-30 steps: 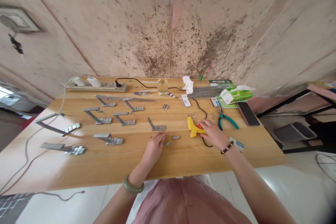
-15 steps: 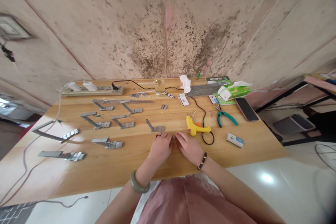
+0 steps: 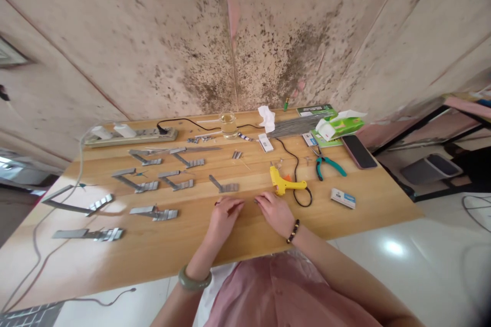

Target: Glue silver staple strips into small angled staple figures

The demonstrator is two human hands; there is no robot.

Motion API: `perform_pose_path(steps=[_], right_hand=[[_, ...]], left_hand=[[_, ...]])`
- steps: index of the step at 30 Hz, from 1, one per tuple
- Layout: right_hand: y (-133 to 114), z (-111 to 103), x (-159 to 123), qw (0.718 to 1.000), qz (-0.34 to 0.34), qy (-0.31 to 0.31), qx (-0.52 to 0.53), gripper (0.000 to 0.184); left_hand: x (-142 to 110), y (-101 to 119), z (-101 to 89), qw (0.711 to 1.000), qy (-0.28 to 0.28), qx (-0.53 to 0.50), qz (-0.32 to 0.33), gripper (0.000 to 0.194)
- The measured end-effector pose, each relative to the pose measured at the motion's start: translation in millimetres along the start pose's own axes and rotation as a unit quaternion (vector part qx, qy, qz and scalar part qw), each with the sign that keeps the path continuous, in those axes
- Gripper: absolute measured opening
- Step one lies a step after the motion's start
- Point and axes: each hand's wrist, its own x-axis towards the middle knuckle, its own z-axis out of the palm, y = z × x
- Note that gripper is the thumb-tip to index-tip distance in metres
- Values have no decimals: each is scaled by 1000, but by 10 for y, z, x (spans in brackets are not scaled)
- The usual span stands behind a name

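Note:
Near the table's front edge, my left hand [image 3: 225, 214] has its fingers bent, the thumb and index tips close together. Whether anything is between them is too small to tell. My right hand [image 3: 275, 213] is closed in a pinch, with a tiny dark grey piece showing at its fingertips. A short gap separates the two hands. Just beyond my left hand lies an angled grey strip piece [image 3: 229, 187] with a segmented foot. A yellow glue gun [image 3: 287, 184] rests beyond my right hand, its black cord looping beside the handle.
Several similar grey folded pieces [image 3: 153, 213] stand on the left. At the back are a power strip [image 3: 134, 136], a glass of liquid [image 3: 229, 126] and a bundle of grey strips [image 3: 295, 126]. Teal pliers [image 3: 330, 165], a phone [image 3: 359, 152], tissues [image 3: 339, 126] and a small box [image 3: 342, 198] are on the right.
My left hand has drawn away to the left, opening a gap from my right hand. My right hand has barely moved. The whole view has shifted slightly.

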Motion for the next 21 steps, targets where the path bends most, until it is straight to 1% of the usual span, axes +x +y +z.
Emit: perform_pose_path(steps=[5, 7, 11, 14, 16, 17, 19, 21], right_hand=[[-10, -17, 6, 1000, 9, -1, 10, 23], [-12, -20, 5, 1000, 10, -3, 13, 23], [-14, -31, 3, 1000, 12, -4, 15, 23], [-17, -42, 5, 1000, 11, -4, 17, 22], [-20, -47, 6, 1000, 11, -6, 17, 22], [-22, -48, 7, 1000, 11, -7, 16, 22], [-22, -48, 7, 1000, 13, -7, 15, 23], [-18, -46, 4, 1000, 14, -3, 18, 23]], left_hand=[[-64, -95, -70, 998, 14, -17, -53, 17], [-71, -114, -91, 998, 18, -5, -59, 18], [-84, -159, -162, 998, 29, 43, -41, 20], [-105, -183, -244, 995, 34, 91, -14, 22], [-111, -187, -292, 992, 12, 123, 28, 26], [-107, -188, -310, 989, -9, 141, 53, 30], [-82, -188, -332, 977, -63, 180, 98, 40], [-35, -191, -342, 962, -117, 219, 118, 45]])
